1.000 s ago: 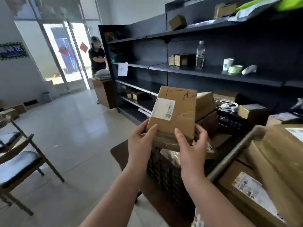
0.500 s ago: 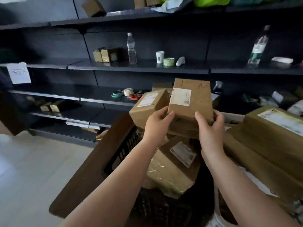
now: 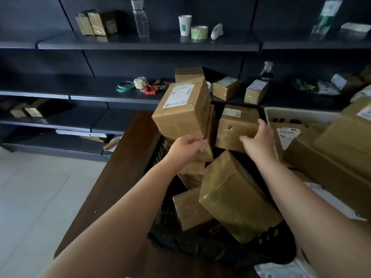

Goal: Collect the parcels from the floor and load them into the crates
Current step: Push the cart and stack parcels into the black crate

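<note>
Wedging a cardboard parcel point(image 3: 237, 128) into our heaped black crate point(image 3: 267, 240).
Our right hand point(image 3: 259, 140) clasps it; our left hand point(image 3: 185, 148) grips a propped labelled box point(image 3: 182, 109), apparently steadying it.

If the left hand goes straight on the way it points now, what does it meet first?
Probably the labelled parcel: the left hand points up and away, with its fingertips already at that box's lower edge. Depth is unclear, so whether it grips the box or only touches it is hard to tell.

Both bare forearms reach forward and up from the bottom edge. The left hand point(image 3: 185, 148) has its fingers curled, the back of the hand toward the camera. The right hand point(image 3: 259, 139) is higher, with fingers spread and thumb apart.
</note>
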### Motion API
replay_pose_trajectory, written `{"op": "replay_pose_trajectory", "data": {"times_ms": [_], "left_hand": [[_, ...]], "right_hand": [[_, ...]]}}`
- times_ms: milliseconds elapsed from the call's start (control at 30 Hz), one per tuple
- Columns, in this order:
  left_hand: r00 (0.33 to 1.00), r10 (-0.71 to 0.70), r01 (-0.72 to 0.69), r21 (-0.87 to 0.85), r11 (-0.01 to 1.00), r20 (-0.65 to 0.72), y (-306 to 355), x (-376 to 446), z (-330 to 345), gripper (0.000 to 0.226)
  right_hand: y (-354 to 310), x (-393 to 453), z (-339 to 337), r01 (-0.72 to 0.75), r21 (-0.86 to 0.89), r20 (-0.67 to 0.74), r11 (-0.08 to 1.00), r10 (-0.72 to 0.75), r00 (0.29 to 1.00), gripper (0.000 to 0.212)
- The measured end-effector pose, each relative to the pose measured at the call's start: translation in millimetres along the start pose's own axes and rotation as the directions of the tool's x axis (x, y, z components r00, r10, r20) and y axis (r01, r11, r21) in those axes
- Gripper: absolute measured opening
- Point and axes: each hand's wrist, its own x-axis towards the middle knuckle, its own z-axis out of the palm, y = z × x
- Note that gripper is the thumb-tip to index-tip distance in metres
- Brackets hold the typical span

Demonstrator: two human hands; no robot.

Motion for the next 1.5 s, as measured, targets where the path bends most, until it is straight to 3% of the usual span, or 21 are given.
{"op": "replay_pose_trajectory", "data": {"times_ms": [133, 267, 333, 433, 533, 633, 767, 900, 967, 1067, 1167, 1233, 1333, 1400, 1433, 1500], "left_hand": [[0.98, -0.077, 0.065, 0.068, 0.996, 0.185, -1.6, -13.9, 3.8, 0.04], [0.863, -0.281, 0.222, 0.186, 0.957, 0.419, -7.2, -41.1, 15.9, 0.071], [0.817, -0.355, 0.262, 0.256, 0.931, 0.454, -13.9, -51.1, 21.3, 0.079], [0.79, -0.385, 0.367, 0.134, 0.921, 0.478, -17.2, -64.6, 20.2, 0.088], [0.82, -0.361, 0.389, 0.029, 0.921, 0.444, -24.4, -77.3, 14.4, 0.098], [0.863, -0.305, 0.349, -0.039, 0.936, 0.403, -32.4, -87.1, -2.9, 0.097], [0.874, -0.11, 0.255, -0.255, 0.933, 0.474, -26.9, -91.8, -36.3, 0.062], [0.889, 0.118, 0.05, -0.35, 0.935, 0.442, 8.4, -88.1, -45.7, 0.065], [0.874, 0.137, 0.055, -0.376, 0.925, 0.466, 24.7, -76.6, -44.4, 0.061], [0.906, 0.031, 0.144, -0.376, 0.915, 0.423, 35.5, -45.6, -46.6, 0.051], [0.964, -0.041, 0.104, -0.23, 0.968, 0.262, 17.9, -11.6, -51.2, 0.044], [0.973, -0.033, 0.058, -0.102, 0.993, 0.23, -4.7, 2.2, -50.8, 0.039], [0.942, -0.012, -0.033, 0.127, 0.991, 0.336, -37.0, 9.4, -38.1, 0.026], [0.928, 0.021, -0.103, 0.204, 0.974, 0.373, -50.4, 10.6, -25.9, 0.03], [0.928, 0.045, -0.128, 0.206, 0.97, 0.369, -53.9, 11.9, -21.3, 0.033], [0.937, 0.086, -0.168, 0.22, 0.961, 0.34, -57.1, 14.2, -17.1, 0.034]], "right_hand": [[-1.0, -48.1, -15.7, 0.036, 0.097, -0.005, 0.995, -0.036, 0.999, 0.065], [7.1, -109.2, -22.0, -0.037, -0.362, 0.201, 0.932, 0.117, 0.973, 0.046], [9.7, -135.8, -18.6, -0.031, -0.423, 0.19, 0.906, 0.122, 0.974, 0.055], [6.5, -164.7, -12.4, -0.005, -0.381, 0.125, 0.925, 0.056, 0.991, 0.066], [-2.5, -189.4, -5.9, 0.072, -0.456, 0.061, 0.887, -0.05, 0.997, 0.07], [-17.2, -213.0, -1.6, 0.161, -0.456, 0.034, 0.875, -0.164, 0.986, 0.076], [-42.2, -228.8, -11.3, 0.297, -0.579, 0.003, 0.759, -0.362, 0.932, 0.081], [-65.1, -213.2, -32.8, 0.217, -0.71, -0.139, 0.67, -0.435, 0.89, 0.084], [-74.5, -190.8, -39.9, 0.216, -0.733, -0.134, 0.645, -0.449, 0.884, 0.084], [-78.9, -137.2, -34.0, 0.274, -0.798, 0.048, 0.537, -0.397, 0.917, 0.08], [-63.0, -86.8, -3.6, 0.284, -0.83, 0.234, 0.48, -0.163, 0.958, 0.072], [-53.3, -65.4, 13.0, 0.233, -0.832, 0.21, 0.504, -0.103, 0.972, 0.07], [-48.6, -64.8, 25.0, 0.271, -0.801, 0.104, 0.534, -0.322, 0.941, 0.068], [-44.2, -81.7, 27.7, 0.485, -0.662, 0.074, 0.572, -0.594, 0.801, 0.058], [-40.7, -91.2, 28.4, 0.591, -0.557, 0.101, 0.584, -0.658, 0.746, 0.05], [-33.5, -108.3, 29.6, 0.673, -0.371, 0.389, 0.64, -0.551, 0.738, 0.054]]}}
